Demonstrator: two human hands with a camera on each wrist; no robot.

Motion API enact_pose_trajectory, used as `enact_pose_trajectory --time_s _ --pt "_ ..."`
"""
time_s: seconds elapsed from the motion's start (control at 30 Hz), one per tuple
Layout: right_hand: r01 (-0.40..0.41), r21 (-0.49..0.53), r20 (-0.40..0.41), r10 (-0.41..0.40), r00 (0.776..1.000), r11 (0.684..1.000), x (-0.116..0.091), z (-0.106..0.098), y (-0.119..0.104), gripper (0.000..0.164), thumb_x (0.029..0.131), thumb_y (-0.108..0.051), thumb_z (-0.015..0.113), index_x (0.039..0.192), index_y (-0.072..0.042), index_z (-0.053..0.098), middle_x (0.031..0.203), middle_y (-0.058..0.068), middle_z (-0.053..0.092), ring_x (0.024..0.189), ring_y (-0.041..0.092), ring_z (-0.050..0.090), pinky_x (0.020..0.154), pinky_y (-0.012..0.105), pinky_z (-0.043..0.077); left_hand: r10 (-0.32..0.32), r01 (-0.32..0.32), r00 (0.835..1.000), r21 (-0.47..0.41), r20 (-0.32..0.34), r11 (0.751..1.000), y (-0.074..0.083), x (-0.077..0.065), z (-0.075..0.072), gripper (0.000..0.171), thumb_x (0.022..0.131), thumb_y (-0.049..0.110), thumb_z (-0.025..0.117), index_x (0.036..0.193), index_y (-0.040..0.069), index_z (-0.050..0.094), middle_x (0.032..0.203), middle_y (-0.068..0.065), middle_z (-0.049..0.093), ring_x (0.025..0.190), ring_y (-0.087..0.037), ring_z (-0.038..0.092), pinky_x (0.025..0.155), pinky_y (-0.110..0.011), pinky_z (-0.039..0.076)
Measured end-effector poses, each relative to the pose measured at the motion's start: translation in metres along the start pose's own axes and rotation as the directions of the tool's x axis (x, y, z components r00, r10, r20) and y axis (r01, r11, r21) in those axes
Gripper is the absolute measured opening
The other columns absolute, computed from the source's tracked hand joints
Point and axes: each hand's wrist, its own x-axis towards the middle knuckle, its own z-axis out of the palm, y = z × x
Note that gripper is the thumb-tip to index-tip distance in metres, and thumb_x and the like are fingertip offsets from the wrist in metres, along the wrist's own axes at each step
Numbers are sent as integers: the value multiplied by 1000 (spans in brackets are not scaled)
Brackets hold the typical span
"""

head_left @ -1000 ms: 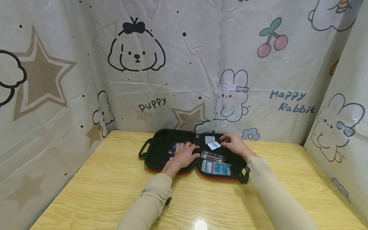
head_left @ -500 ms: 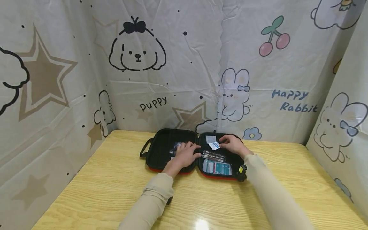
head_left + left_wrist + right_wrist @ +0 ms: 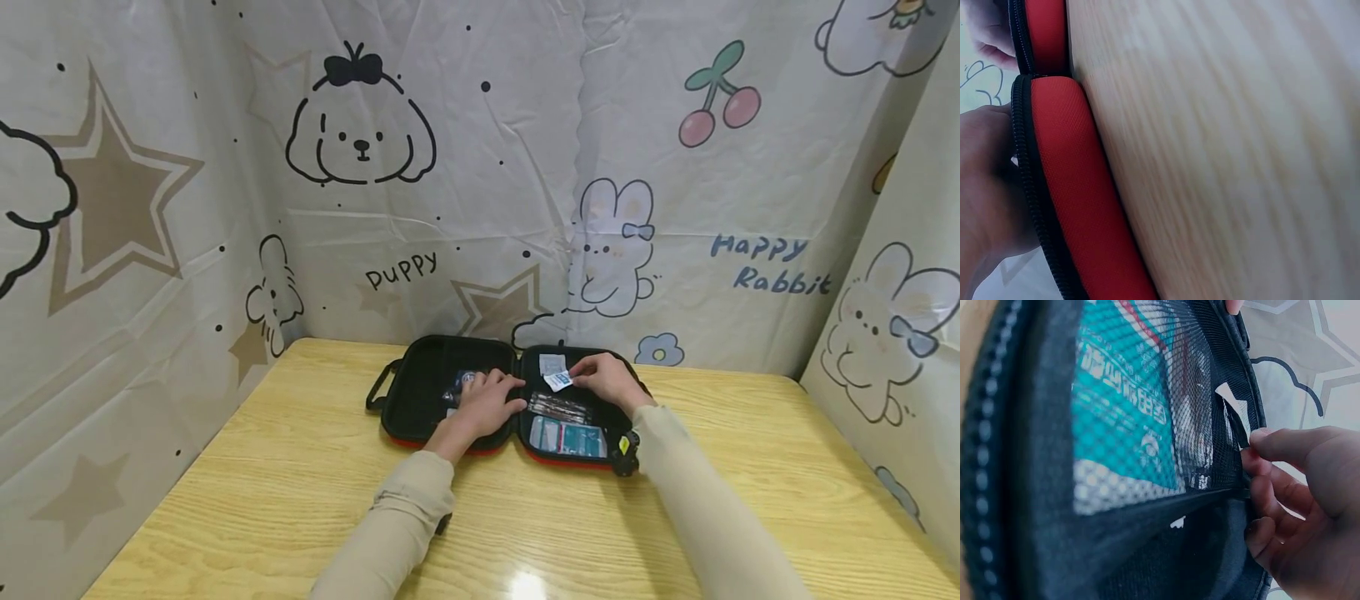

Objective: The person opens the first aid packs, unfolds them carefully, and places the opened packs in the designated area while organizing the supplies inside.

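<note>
A black case with red outer sides (image 3: 420, 358) lies unfolded in two halves in the head view. My right hand (image 3: 611, 382) reaches over its right half, thumb and fingertips pinching the corner of a small white-and-blue sachet (image 3: 557, 381). A paler sachet (image 3: 552, 364) lies just behind. My left hand (image 3: 483, 406) spreads loosely inside the left half, its fingers over a dark blue packet (image 3: 456, 390) that they partly hide. In the right wrist view, black mesh covers a teal packet (image 3: 1122, 394), and thumb and fingers meet at the sachet (image 3: 1230, 399).
Thin items in a clear wrapper (image 3: 558, 408) lie in the middle of the right half. A carrying handle (image 3: 380, 385) sticks out at the case's left. Beneath is a wooden table (image 3: 300, 483), with a printed cloth (image 3: 480, 167) hanging close behind.
My right hand has moved slightly left and closed on the sachet's corner; the sachet has shifted a little left against the paler one. My left hand has stayed in place.
</note>
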Motion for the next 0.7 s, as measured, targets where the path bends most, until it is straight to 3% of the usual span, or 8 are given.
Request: enact_pose_trajectory --time_s 0.17,0.4,0.7 --pt "6 -2 8 -6 1000 1000 1 1 0 16 84 -16 67 97 -7 72 95 8 70 86 19 60 81 38 46 -5 5 1000 2 0 1000 2 0 0 41 95 41 50 134 28 50 131 -3 45 112 -25 38 98 -44 27" --pt "-6 20 -26 7 1000 1000 -1 -1 2 17 84 -15 67 97 -6 73 97 9 71 87 20 60 80 38 47 4 -4 1000 -9 -3 1000 5 -2 -1 41 95 40 51 134 27 51 131 -3 45 112 -26 38 97 -45 27" --pt "-14 126 -53 20 998 992 -9 -19 6 20 89 -14 62 105 -5 70 111 15 65 99 27 58 87 44 46 10 -10 1000 -1 -12 1000 0 -2 -3 41 95 40 51 134 27 51 129 -4 46 111 -25 38 96 -44 28"
